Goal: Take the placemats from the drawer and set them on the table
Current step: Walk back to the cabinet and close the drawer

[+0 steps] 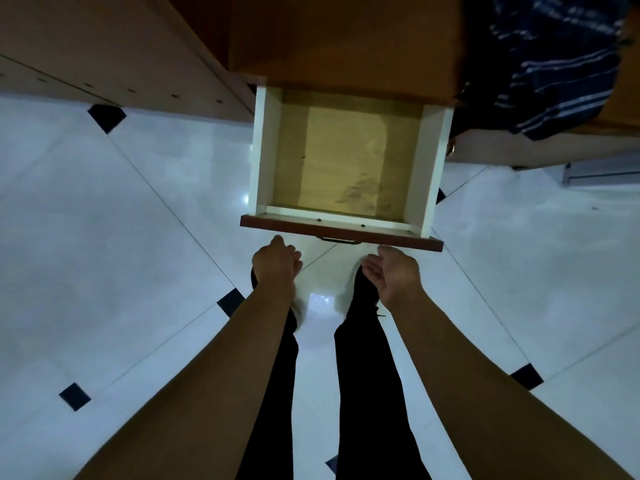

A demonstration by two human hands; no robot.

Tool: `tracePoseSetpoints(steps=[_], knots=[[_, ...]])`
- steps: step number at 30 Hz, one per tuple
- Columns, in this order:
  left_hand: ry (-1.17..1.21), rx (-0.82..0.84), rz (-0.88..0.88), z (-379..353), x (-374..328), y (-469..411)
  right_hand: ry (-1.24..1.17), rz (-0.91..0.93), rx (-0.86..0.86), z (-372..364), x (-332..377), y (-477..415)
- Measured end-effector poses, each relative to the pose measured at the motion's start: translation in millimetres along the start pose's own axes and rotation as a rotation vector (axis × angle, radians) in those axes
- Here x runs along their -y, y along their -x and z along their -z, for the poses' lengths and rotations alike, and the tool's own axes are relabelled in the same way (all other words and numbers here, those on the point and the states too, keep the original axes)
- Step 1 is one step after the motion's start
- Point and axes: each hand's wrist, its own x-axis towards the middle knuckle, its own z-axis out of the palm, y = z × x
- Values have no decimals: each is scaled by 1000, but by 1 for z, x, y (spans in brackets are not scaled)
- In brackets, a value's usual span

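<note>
Head view: open drawer (263, 150) shows tan floor.

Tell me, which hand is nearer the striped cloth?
Right. The right hand is below-left of the striped cloth, by the right end of the drawer; the left hand is farther left, by its left end.
</note>
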Motion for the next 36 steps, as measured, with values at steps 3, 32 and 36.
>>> tracePoseSetpoints(steps=[3,32,36], knots=[[172,42,25,-12,-7,-7,-295,16,-22,-11,7,-5],[-680,-79,-1031,-125,-154,-45,1496,1446,-287,-66,184,-72],[-831,-69,-1178,-117,-167,-54,1606,1395,-305,-71,187,-69]])
